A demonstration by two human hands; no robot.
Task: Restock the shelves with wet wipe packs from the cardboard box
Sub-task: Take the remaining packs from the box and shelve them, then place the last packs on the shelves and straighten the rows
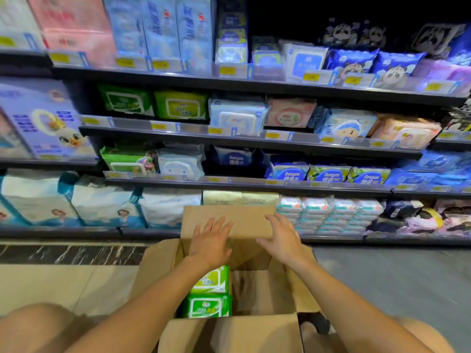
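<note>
Two packs (209,294) lie in the box (229,332), lower centre, below left hand (210,240) and right hand (281,238), both empty, spread over its flap (244,215).

Lighting is uneven: the upper right of the frame sinks into near black, while the upper left looks washed-out and bluish. The shelves (249,143) bow with wide-angle distortion (strongest at the edges), and the left side is motion-blurred.
</note>
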